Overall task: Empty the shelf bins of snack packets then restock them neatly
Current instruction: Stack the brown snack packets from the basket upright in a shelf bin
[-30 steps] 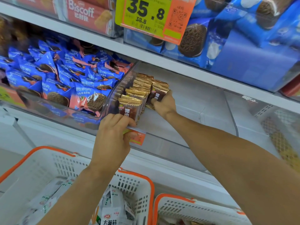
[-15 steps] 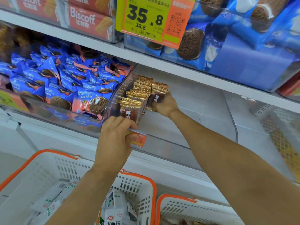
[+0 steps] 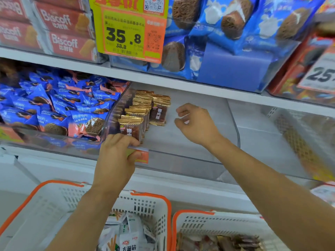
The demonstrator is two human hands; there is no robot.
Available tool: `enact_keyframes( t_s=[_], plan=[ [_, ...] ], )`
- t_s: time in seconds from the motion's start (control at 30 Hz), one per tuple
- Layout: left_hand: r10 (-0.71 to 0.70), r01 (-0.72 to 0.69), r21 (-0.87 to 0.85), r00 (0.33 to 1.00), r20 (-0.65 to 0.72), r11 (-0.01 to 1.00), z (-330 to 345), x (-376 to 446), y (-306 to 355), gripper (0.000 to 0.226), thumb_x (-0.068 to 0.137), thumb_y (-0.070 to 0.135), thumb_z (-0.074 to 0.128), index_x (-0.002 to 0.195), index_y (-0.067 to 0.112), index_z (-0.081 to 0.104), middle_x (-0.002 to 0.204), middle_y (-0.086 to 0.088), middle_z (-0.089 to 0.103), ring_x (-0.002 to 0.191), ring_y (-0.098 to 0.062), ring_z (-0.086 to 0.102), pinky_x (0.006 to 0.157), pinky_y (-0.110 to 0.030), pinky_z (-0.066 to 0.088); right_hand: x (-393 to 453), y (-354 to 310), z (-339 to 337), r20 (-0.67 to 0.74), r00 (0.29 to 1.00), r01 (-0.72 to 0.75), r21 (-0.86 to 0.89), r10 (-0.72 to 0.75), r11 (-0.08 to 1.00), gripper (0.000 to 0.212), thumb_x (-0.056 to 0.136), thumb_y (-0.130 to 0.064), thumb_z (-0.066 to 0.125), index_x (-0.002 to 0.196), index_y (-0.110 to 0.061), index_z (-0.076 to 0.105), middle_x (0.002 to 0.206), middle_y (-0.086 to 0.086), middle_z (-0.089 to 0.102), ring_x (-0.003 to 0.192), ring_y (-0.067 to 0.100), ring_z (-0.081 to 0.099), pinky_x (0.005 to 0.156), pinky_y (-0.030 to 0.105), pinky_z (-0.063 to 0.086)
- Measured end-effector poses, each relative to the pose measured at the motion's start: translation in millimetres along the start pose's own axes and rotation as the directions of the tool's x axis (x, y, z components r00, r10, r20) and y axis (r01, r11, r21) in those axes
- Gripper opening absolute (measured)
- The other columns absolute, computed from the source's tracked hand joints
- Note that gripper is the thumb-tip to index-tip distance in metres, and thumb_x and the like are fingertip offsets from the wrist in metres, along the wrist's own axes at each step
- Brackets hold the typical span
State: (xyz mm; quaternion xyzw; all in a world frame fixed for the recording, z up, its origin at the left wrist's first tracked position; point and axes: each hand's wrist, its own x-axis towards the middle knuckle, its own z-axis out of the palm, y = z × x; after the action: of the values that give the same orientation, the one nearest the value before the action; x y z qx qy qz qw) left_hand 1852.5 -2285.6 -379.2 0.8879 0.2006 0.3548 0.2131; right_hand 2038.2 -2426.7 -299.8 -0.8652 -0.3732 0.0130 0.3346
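Honestly, restocking looks barely started.
Packets: brown snack packets (image 3: 143, 113) stand on edge in two short rows at the left end of the clear bin (image 3: 190, 156), hard against its left wall.
Left hand (image 3: 116, 156): fingers curled over the bin's front lip, touching the front packet.
Right hand (image 3: 196, 122): fingers loosely curled, holding nothing, just right of the rows.
Risk: nothing props the right row, so a nudge could topple it sideways.
Orientation: faces forward, long axis vertical, rows running front to back.
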Motion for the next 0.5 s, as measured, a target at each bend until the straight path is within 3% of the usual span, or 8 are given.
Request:
enact_keyframes(
  t_s=[0.07,0.13,0.2,0.23,0.3,0.37,0.43,0.5],
  plan=[
    [0.051,-0.051,0.004,0.998,-0.025,0.999,-7.0,-1.9,21.4,0.023,0.074,0.012,0.085,0.092,0.014,0.071,0.092,0.000,0.065,0.095,-0.023,0.052,0.084,-0.032,0.041,-71.0,3.3,-21.6,-0.043,0.980,0.196,0.147,-0.192,0.970,0.009,0.092,-0.011,0.068,0.100,-0.012,0.071,0.088,-0.006,0.070,0.075,0.006,0.064,0.068,0.020,0.051],
    [0.114,-0.116,-0.067,0.993,-0.025,0.991,-2.8,-11.5,52.6,0.012,0.081,0.021,0.069,0.091,0.015,0.069,0.089,0.003,0.063,0.088,-0.018,0.054,0.079,-0.031,0.043,-142.0,29.3,-30.4,0.116,0.963,0.220,0.190,-0.244,0.957,0.004,0.093,-0.011,0.067,0.092,-0.013,0.070,0.081,-0.010,0.067,0.069,0.005,0.061,0.064,0.020,0.050],
    [0.173,-0.153,-0.152,0.977,0.126,0.976,17.6,-32.1,89.5,0.008,0.086,0.024,0.060,0.090,0.019,0.065,0.084,0.009,0.059,0.075,-0.013,0.053,0.070,-0.028,0.043,-199.8,77.2,-26.3,0.393,0.917,0.040,0.066,-0.063,0.997,0.006,0.096,-0.021,0.063,0.091,-0.020,0.067,0.085,-0.009,0.068,0.071,0.003,0.060,0.065,0.014,0.046],
    [0.198,-0.156,-0.164,0.940,0.279,0.974,34.0,-47.9,106.1,0.007,0.089,0.025,0.059,0.091,0.021,0.064,0.085,0.010,0.058,0.073,-0.012,0.053,0.069,-0.028,0.043,-223.9,103.1,-23.2,0.520,0.852,-0.062,-0.017,0.062,0.998,0.007,0.096,-0.026,0.061,0.091,-0.024,0.065,0.091,-0.006,0.069,0.072,0.003,0.059,0.065,0.013,0.044],
    [0.220,-0.190,-0.113,0.766,0.604,0.975,74.8,-88.3,135.8,0.009,0.095,0.026,0.056,0.100,0.022,0.062,0.094,0.008,0.061,0.082,-0.016,0.057,0.073,-0.030,0.044,-264.6,159.2,-14.4,0.691,0.681,-0.156,-0.186,0.242,0.970,0.011,0.099,-0.028,0.056,0.106,-0.022,0.062,0.114,0.002,0.068,0.085,0.011,0.059,0.066,0.023,0.040],
    [0.179,-0.215,-0.077,0.506,0.844,0.974,118.4,-138.6,153.7,0.014,0.098,0.027,0.054,0.106,0.018,0.060,0.103,0.001,0.062,0.094,-0.023,0.059,0.073,-0.030,0.039,-306.1,218.4,-3.9,0.685,0.569,-0.277,-0.360,0.454,0.891,0.035,0.099,-0.027,0.059,0.131,-0.013,0.057,0.133,0.005,0.058,0.113,0.024,0.056,0.078,0.027,0.039],
    [0.127,-0.165,-0.085,0.264,0.956,0.983,156.8,-193.4,157.1,0.018,0.098,0.032,0.056,0.108,0.017,0.059,0.107,-0.003,0.060,0.099,-0.028,0.057,0.074,-0.032,0.039,-352.8,291.1,14.2,0.573,0.546,-0.452,-0.412,0.611,0.791,0.059,0.090,-0.037,0.069,0.143,-0.020,0.050,0.147,0.006,0.048,0.131,0.028,0.048,0.100,0.034,0.042],
    [0.011,-0.095,0.003,0.144,0.990,0.995,192.0,-250.8,148.6,0.038,0.097,0.039,0.059,0.129,0.018,0.053,0.129,-0.004,0.052,0.115,-0.026,0.053,0.088,-0.033,0.044,-414.7,385.1,45.4,0.581,0.470,-0.559,-0.388,0.665,0.733,0.083,0.073,-0.050,0.075,0.148,-0.037,0.040,0.158,0.005,0.035,0.143,0.031,0.036,0.113,0.045,0.037]
  ],
)
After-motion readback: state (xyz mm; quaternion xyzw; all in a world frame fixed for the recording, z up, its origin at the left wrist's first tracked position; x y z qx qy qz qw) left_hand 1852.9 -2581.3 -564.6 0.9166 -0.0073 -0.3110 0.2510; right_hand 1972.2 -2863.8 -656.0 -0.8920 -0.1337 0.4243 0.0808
